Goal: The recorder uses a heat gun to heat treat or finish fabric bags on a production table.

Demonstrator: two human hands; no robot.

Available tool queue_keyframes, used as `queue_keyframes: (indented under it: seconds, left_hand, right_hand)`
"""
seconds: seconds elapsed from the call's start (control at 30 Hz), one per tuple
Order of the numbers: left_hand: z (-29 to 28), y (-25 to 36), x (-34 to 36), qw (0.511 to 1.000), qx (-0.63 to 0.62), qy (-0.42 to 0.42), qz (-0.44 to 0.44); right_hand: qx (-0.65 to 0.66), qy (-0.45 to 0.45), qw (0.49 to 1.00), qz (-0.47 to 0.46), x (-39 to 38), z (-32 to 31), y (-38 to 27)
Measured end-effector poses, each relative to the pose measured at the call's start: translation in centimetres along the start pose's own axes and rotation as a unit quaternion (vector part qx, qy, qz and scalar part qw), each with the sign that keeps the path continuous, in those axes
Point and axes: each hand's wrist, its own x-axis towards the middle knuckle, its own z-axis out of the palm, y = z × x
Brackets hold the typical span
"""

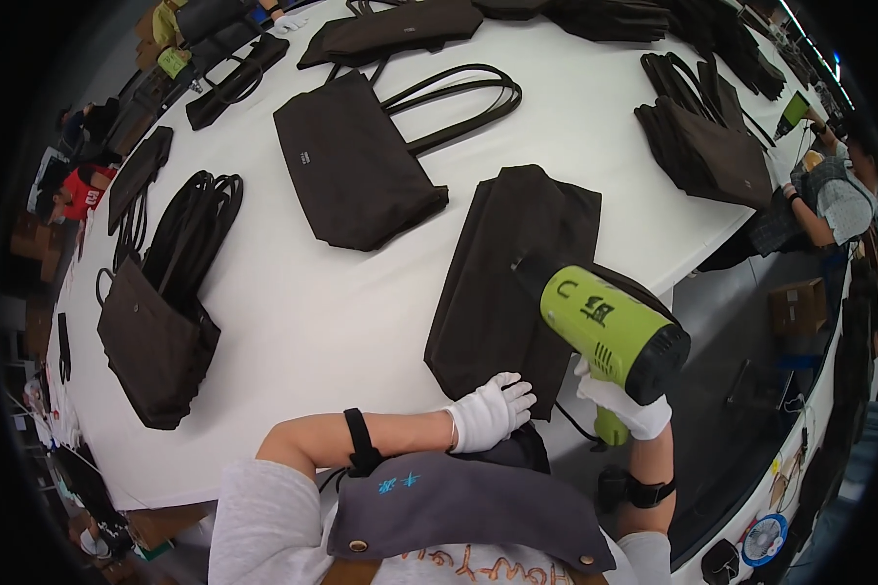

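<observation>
A dark brown fabric tote bag (483, 292) lies flat on the white table in front of me. My right hand (629, 405), in a white glove, is closed round the handle of a lime-green heat gun (595, 317). The gun's dark nozzle points left, over the bag's middle. At the bag's near edge rests my left hand (488, 414), also gloved, with bare fingertips stretched out on the fabric. Part of the bag is hidden behind the gun.
Another tote (351, 161) lies beyond, its handles spread out. Stacked totes stand at the left (156, 341) and far right (707, 146). A co-worker (834, 200) at the right table edge holds a green heat gun (793, 114). The white table (312, 341) ends to my right.
</observation>
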Motion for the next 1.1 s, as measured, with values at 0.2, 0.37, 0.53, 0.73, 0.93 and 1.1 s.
queue_keyframes:
  seconds: [0.2, 0.37, 0.53, 0.73, 0.93, 1.1]
  left_hand:
    - [-0.8, -0.1, 0.0, 1.000, -0.012, -0.008, 0.001]
    - [-2.0, -2.2, 0.8, 0.971, -0.179, 0.160, -0.013]
    - [-4.9, -12.6, 2.2, 0.938, 0.061, 0.240, -0.241]
    - [-2.4, -7.4, -1.2, 0.988, 0.031, 0.102, -0.109]
    - [-5.1, -11.9, 0.7, 0.978, 0.035, 0.140, -0.151]
    - [-5.0, -13.2, 2.5, 0.971, 0.087, 0.144, -0.170]
  right_hand:
    - [-0.285, -0.051, 0.928, -0.235, -0.3, -0.7, -0.8]
    - [0.006, 0.056, 0.998, 0.030, 0.0, -0.6, 1.9]
    - [0.051, 0.045, 0.996, 0.053, -1.2, -1.4, 1.1]
    - [0.053, 0.044, 0.997, 0.027, -3.0, -2.0, 1.5]
    - [-0.010, 0.021, 0.999, -0.046, -2.2, -1.4, 1.2]
    - [0.088, 0.042, 0.995, 0.037, 0.0, -0.5, 1.3]
